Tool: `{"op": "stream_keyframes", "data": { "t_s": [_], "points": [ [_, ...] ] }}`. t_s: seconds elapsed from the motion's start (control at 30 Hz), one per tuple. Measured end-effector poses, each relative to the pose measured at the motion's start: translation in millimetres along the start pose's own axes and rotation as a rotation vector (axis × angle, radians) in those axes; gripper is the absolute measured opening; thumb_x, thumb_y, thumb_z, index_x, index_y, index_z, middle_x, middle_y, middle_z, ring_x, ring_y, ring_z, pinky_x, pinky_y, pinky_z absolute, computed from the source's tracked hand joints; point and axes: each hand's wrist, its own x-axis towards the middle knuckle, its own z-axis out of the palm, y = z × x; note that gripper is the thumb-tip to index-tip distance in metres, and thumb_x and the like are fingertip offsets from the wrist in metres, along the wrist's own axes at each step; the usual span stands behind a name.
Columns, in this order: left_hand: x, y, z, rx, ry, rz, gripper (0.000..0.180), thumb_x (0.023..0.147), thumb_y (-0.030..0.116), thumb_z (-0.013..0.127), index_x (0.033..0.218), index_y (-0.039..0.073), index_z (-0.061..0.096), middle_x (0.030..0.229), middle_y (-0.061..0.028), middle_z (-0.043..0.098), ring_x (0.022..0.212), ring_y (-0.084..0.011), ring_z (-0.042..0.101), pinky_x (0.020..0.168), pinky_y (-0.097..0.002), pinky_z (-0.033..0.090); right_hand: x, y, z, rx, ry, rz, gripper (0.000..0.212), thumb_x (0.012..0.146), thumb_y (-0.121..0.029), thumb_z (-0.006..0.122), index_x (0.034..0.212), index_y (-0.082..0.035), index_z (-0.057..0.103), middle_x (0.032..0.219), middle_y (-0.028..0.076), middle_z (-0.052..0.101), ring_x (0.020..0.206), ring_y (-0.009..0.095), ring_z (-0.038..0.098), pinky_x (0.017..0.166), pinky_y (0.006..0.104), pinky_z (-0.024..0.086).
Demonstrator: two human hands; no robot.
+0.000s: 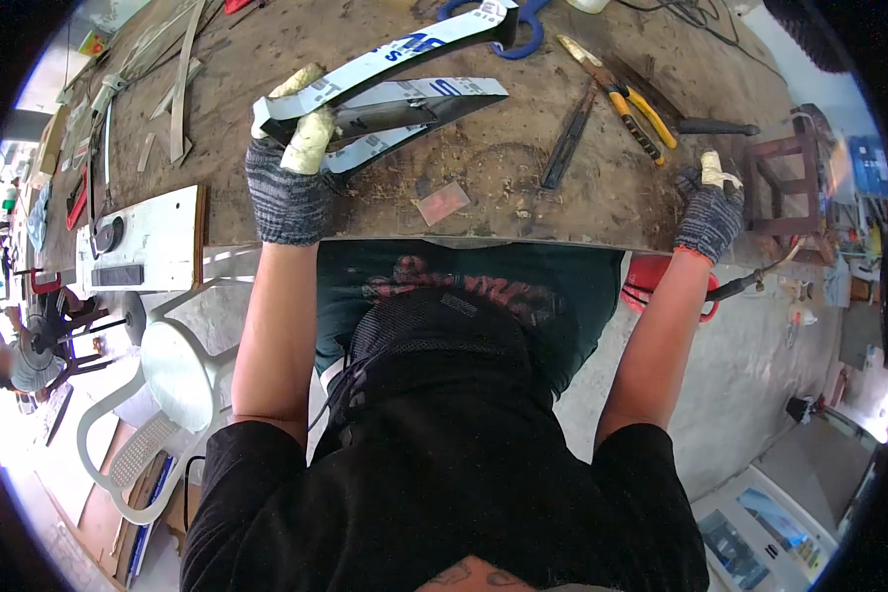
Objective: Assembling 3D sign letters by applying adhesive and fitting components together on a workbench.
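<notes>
In my left hand [291, 187], closed in a grey knit glove with cream tape round some fingers, is a bent metal strip piece [395, 113] with dark faces and printed white-blue film. Its several arms fan out to the right above the workbench [365, 202]. My right hand [712, 207], gloved alike, rests near the bench's right end. Its taped fingers are partly stretched out, and I see nothing held in them. Left of it lie yellow-and-black handled pliers [633, 113], a dark flat tool [569, 138] and a dark handle [717, 127].
A small reddish plate [444, 203] lies near the front edge among scraps. Blue-handled scissors [525, 35] are at the back. A dark brown frame [784, 183] stands at the right, a red bucket [651, 281] below. A white board [143, 242] and a white chair [173, 365] are left.
</notes>
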Motion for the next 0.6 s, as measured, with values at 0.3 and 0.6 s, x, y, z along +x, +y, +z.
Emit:
{"op": "stream_keyframes", "data": {
  "t_s": [0.3, 0.6],
  "points": [
    [-11.3, 4.1, -11.2, -0.115, -0.028, 0.009, 0.056, 0.085, 0.023, 0.074, 0.131, 0.001, 0.053, 0.111, -0.0077, 0.063, 0.095, -0.0145, 0.060, 0.082, -0.0300, 0.052, -5.2, -16.9, 3.1, 0.516, 0.011, 0.295, 0.027, 0.089, -0.024, 0.070, 0.084, -0.002, 0.057, 0.076, 0.011, 0.063, 0.067, 0.019, 0.063, 0.058, 0.0297, 0.055],
    [-9.3, 11.7, -7.6, 0.137, -0.072, 0.009, 0.049, 0.084, 0.015, 0.074, 0.128, 0.003, 0.057, 0.111, -0.0072, 0.064, 0.093, -0.0139, 0.061, 0.083, -0.0294, 0.053, -2.5, -10.2, 3.5, 0.564, -0.006, 0.319, 0.025, 0.088, -0.022, 0.071, 0.096, -0.001, 0.059, 0.085, 0.011, 0.063, 0.070, 0.020, 0.064, 0.060, 0.0309, 0.056]
  ]
}}
